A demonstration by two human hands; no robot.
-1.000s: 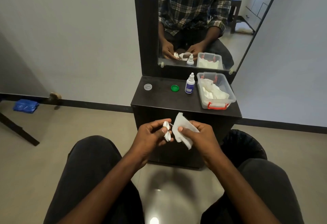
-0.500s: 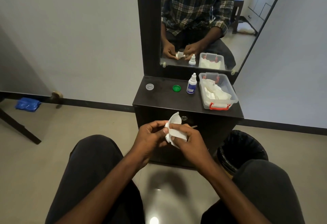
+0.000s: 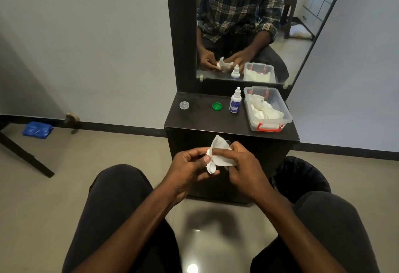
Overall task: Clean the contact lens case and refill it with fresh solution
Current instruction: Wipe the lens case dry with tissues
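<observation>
A: Where is the contact lens case [image 3: 210,166] right now?

B: In the left hand [image 3: 190,168], pinched between thumb and curled fingers, held above the lap in front of the cabinet [image 3: 207,119]. One white well pokes out just below the thumb; the other is hidden under the tissue [image 3: 220,154].

A: And the right hand [image 3: 241,165]?

B: Clamped on the tissue, fingers curled round it and pressing it onto the upper well. The two hands are touching through the paper.

A: What changed in the last second?

B: A second ago the tissue was held just to the right of the case, with both wells bare. Half a second ago it came across and covered the case. Now it sits bunched over the far well, and the near one shows again.

A: So what does that mean for the job?

B: I judge the wiping is under way, one well at a time; the near well likely still needs its turn. Refilling has not begun.

A: The supplies?

B: All beyond the hands on the cabinet top. The solution bottle [image 3: 235,103] stands upright, slightly right of the hands, with the green cap [image 3: 217,106] just left of it and the clear cap [image 3: 184,105] further left. A plastic box [image 3: 287,113] holding more tissues sits to the far right.
</observation>
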